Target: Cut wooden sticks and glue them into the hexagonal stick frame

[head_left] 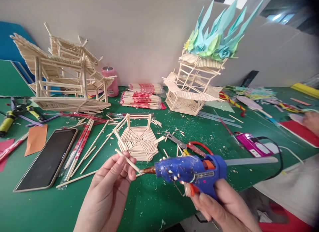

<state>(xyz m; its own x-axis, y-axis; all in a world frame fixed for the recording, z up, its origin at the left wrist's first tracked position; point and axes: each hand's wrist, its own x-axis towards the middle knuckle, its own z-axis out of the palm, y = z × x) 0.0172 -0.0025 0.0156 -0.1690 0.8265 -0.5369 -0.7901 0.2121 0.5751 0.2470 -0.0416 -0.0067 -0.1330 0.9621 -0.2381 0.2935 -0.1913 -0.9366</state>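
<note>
Between thumb and fingers, my left hand pinches a short wooden stick tilted down to the right. My right hand is wrapped round the handle of a blue glue gun, its fingers near the orange trigger. The gun's brown nozzle meets the lower right end of the stick. A clear glue stick sticks out of the gun's back. Just beyond my hands, a small wooden stick frame with a web-like base lies on the green table, a few uprights standing on its rim.
Two stick-built houses stand at the back, with stick bundles between them. A phone and loose sticks lie left. Scissors and a pink device lie right. Another person's hand is at the right edge.
</note>
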